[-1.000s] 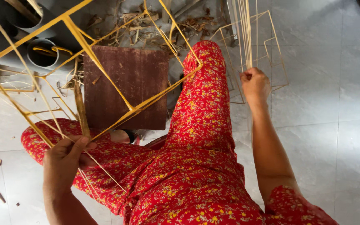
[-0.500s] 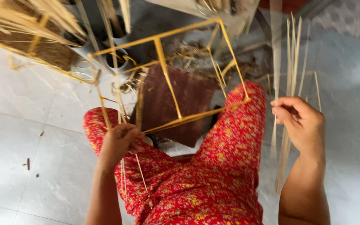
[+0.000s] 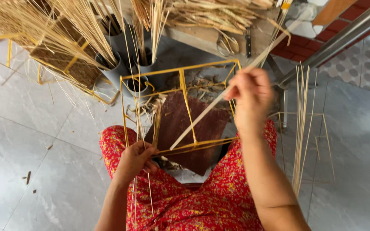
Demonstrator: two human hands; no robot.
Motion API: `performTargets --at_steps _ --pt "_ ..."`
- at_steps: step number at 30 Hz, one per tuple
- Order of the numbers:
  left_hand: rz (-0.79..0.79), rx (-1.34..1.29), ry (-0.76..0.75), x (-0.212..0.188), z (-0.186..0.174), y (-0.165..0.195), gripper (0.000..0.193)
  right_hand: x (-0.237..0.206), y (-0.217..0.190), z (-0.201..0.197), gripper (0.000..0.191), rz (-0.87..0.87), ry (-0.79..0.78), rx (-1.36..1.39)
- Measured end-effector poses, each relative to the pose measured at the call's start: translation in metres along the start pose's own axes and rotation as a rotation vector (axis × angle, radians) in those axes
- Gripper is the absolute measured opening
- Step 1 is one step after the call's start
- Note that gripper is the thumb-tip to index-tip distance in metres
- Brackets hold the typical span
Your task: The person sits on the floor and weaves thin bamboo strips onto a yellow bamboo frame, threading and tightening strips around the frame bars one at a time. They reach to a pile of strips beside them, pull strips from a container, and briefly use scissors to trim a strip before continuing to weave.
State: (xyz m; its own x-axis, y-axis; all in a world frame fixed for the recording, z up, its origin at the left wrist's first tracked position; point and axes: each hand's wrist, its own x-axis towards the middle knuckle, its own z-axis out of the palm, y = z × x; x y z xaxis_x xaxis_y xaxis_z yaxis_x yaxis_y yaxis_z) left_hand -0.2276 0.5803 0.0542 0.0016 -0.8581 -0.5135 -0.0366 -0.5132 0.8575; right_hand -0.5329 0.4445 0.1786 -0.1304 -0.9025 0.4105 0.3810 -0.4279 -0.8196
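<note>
— Which way does the strip run?
— The pale bamboo strip (image 3: 219, 109) slants from the frame's near bar up to the far right, pinched in the right hand (image 3: 251, 98).
— And the yellow frame (image 3: 180, 107)?
— A boxy frame of thin, flat slats over the lap; the left hand (image 3: 135, 160) grips its corner and some loose slivers.

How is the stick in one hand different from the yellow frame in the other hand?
The pale strip is one loose slanted piece in the right hand; the yellow frame is many joined bars forming a box, gripped at a corner by the left hand. Both are thin.
</note>
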Motion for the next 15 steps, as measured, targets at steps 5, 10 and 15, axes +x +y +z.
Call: performTargets --at_steps 5,10,15 --pt "0.01 0.068 0.039 -0.007 0.003 0.011 0.016 0.009 0.054 0.034 0.01 0.152 -0.02 -0.077" --pt "-0.001 0.096 0.069 -0.013 0.002 0.007 0.016 -0.018 0.106 0.045 0.01 0.317 -0.196 -0.141" --pt "0.03 0.036 0.025 -0.008 0.0 0.006 0.015 -0.038 0.137 0.055 0.009 0.484 -0.339 -0.136"
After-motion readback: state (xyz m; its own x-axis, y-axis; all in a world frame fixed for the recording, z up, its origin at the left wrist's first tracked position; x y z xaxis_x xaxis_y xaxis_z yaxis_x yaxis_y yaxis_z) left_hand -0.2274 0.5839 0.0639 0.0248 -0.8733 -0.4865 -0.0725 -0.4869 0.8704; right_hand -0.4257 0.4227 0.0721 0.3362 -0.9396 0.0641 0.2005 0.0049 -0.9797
